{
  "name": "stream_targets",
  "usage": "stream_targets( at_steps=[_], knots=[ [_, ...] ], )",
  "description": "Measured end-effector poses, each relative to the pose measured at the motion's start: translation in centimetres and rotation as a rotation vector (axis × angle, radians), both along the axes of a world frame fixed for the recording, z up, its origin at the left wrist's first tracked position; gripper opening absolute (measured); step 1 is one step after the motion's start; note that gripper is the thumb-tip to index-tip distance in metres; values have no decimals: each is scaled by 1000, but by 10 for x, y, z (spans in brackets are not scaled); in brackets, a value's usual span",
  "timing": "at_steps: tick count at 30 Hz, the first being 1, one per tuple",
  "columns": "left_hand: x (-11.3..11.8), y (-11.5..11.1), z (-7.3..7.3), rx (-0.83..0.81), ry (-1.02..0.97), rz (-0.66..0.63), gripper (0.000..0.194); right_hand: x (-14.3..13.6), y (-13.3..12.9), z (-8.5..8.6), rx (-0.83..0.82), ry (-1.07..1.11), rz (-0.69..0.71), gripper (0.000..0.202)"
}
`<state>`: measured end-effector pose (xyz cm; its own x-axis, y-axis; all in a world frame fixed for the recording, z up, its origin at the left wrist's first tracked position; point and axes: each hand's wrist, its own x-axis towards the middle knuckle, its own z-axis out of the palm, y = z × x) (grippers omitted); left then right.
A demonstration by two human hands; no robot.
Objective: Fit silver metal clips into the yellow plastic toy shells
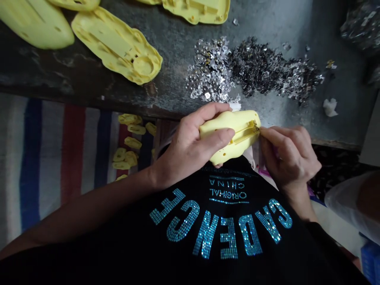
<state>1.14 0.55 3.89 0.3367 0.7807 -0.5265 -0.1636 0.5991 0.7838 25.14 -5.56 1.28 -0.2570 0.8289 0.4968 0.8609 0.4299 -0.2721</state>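
My left hand (196,144) is wrapped round a yellow plastic shell (218,122), its thumb lying across the face beside a long slot. Small metal pieces show at the slot's right end. There the pinched fingertips of my right hand (286,152) touch the shell's edge; what they hold, if anything, is too small to make out. Beyond the shell, on the dark table (172,51), lie a heap of silvery metal clips (209,71) and a darker heap of small metal parts (255,65).
An open yellow shell (115,43) and other yellow shells (35,23) lie at the table's upper left. Several yellow pieces (130,158) rest below on striped cloth (74,154). A clear bag of metal parts (360,29) is at upper right, above crumpled white scrap (330,107).
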Motion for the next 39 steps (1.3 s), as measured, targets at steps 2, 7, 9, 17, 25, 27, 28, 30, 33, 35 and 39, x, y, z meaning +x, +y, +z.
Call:
stream_targets(
  at_steps=[2,7,9,17,25,27,28,30,33,35,39],
  knots=[
    [0,-1,-1,9,-1,4,50,0,0,-1,14,-21,5,46],
    [-3,-3,-4,114,64,-42,45,1,1,2,29,-57,11,43],
    [-4,-4,-4,173,112,-54,42,1,1,4,1,-56,5,40],
    [-6,-5,-2,351,186,-58,40,-1,5,14,-78,140,-44,28],
    [-4,-8,-25,373,17,-37,46,4,2,0,55,-150,-9,38],
    [-4,-8,-29,363,9,-51,45,5,1,0,48,-153,-10,39],
    [-4,-7,-30,362,16,-56,45,5,1,-1,43,-147,-12,39],
    [-4,-7,-30,368,35,-65,44,5,1,-1,44,-141,-11,39],
    [-4,-7,-28,403,66,-71,43,3,2,-1,47,-145,12,37],
    [-4,-8,-27,447,73,-61,44,2,3,-1,39,-113,16,35],
    [-5,-7,-27,536,116,-78,43,0,7,5,-71,75,-30,26]
  ],
)
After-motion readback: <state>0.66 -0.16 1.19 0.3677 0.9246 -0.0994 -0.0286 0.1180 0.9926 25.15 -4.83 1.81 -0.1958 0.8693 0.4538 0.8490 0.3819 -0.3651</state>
